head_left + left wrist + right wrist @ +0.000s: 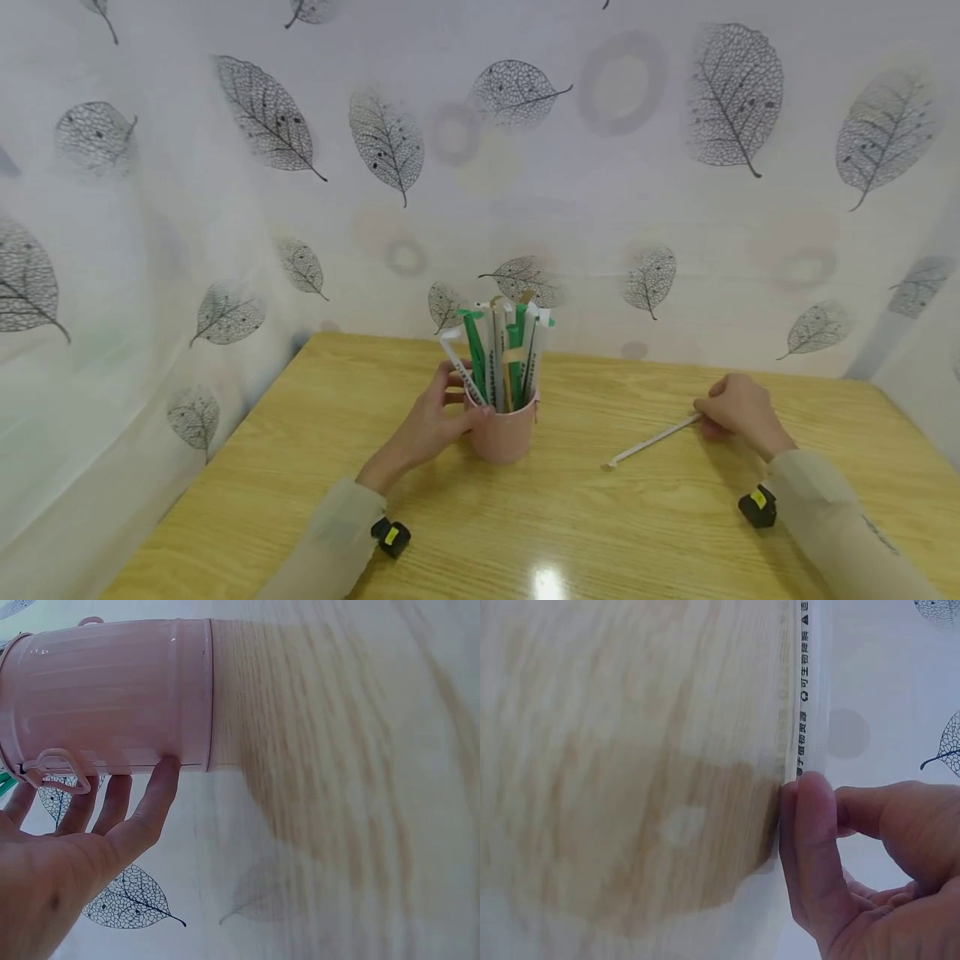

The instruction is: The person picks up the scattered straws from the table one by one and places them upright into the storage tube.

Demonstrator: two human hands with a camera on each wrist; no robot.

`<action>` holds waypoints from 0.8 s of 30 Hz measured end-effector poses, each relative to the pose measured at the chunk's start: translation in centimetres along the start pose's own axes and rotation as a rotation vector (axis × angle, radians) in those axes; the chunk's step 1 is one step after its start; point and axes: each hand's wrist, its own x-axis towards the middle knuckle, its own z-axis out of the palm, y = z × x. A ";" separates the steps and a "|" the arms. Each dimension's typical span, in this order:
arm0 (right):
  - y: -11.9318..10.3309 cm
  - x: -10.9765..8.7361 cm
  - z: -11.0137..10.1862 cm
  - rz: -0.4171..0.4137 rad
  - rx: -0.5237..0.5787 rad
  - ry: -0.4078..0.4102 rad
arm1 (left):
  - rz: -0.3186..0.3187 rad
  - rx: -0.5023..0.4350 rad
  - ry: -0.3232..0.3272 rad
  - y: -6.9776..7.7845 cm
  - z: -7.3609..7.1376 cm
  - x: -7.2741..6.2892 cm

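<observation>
A small pink metal bucket (pixel 501 437) stands upright on the table, packed with several paper-wrapped straws (pixel 491 367), white and green. My left hand (pixel 438 417) holds the bucket from its left side, thumb at the front of the rim and fingers round the back. In the left wrist view, the fingertips lie against the bucket's wall (pixel 120 697), near its wire handle (pixel 64 769). Over to the right, my right hand (pixel 738 412) pinches one end of a white wrapped straw (pixel 652 442). Its printed wrapper (pixel 817 690) runs up from between thumb and fingers in the right wrist view.
The wooden table (pixel 615 533) ends at a leaf-patterned curtain (pixel 480 200) behind and at the left. A black camera (pixel 392 537) sits on the left wrist, another camera (pixel 759 506) on the right.
</observation>
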 end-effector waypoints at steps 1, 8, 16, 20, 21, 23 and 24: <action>0.0 0.0 0.1 0.008 0.051 0.011 | 0.001 -0.002 0.002 0.0 0.0 0.0; 0.1 -0.3 0.6 -0.023 0.167 0.124 | 0.001 -0.002 0.009 0.0 0.0 -0.1; -1.4 -1.2 0.1 -0.148 0.342 0.291 | -0.008 -0.002 0.007 0.1 0.0 -0.1; -2.6 -1.8 -0.8 -0.222 0.334 0.379 | -0.007 0.007 0.002 0.0 0.0 0.0; -3.0 -2.0 -0.9 -0.235 0.323 0.401 | -0.007 0.007 0.003 0.0 0.0 0.0; -3.8 -2.4 -1.3 -0.265 0.304 0.440 | -0.008 0.007 0.008 0.0 0.1 0.0; -4.3 -2.6 -1.4 -0.280 0.298 0.459 | -0.010 0.005 0.010 0.0 0.1 -0.1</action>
